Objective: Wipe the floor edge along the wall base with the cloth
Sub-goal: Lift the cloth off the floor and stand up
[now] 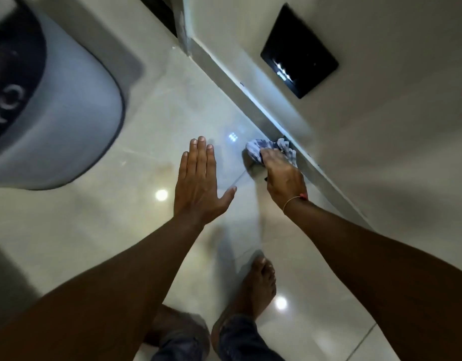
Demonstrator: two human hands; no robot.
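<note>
A crumpled blue-and-white cloth (258, 149) lies on the glossy tiled floor (146, 217), pressed against the grey skirting strip (250, 100) at the base of the pale wall (381, 126). My right hand (283, 175) is closed over the cloth and covers its near part; a thin bracelet circles that wrist. My left hand (200, 183) rests flat on the floor to the left of the cloth, fingers stretched out, holding nothing.
A dark rectangular plate (298, 52) is set into the wall above the skirting. A grey, rounded mat with dark lettering (55, 100) lies on the floor at far left. My bare foot (258, 285) stands on the tiles below my hands.
</note>
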